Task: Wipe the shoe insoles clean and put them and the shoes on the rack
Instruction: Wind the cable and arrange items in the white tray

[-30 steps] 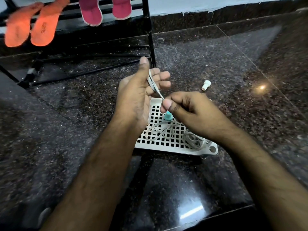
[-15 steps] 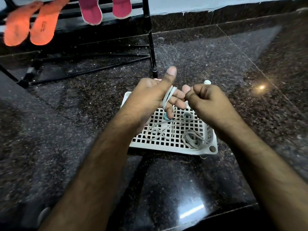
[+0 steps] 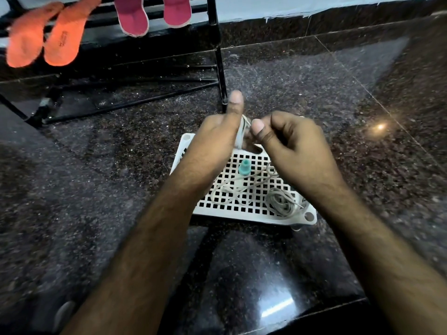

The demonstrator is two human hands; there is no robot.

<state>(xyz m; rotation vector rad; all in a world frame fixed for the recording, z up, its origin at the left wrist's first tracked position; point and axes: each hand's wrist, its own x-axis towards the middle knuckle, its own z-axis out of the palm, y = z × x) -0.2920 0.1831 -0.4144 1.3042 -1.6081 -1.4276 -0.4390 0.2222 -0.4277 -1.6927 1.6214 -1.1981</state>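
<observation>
Two orange insoles [image 3: 43, 37] and two pink insoles [image 3: 150, 14] lie on the black rack [image 3: 219, 59] at the top left. My left hand [image 3: 215, 141] is wrapped with loops of a grey shoelace [image 3: 242, 131] round its fingers, thumb raised. My right hand [image 3: 290, 146] pinches the same lace right beside the left thumb. Both hands hover over a white perforated tray [image 3: 244, 209] on the dark granite floor. More lace trails loose across the tray, and a second coiled lace [image 3: 281, 201] lies at the tray's right end.
A small teal cap [image 3: 244, 168] stands on the tray. The rack's black leg and lower bars reach the floor just beyond my hands. Polished dark floor [image 3: 338, 81] extends right and toward me, with light glare spots.
My right hand has moved up and left to meet the left hand, winding the lace round the left fingers. The small white cap on the floor is now hidden behind my right hand.
</observation>
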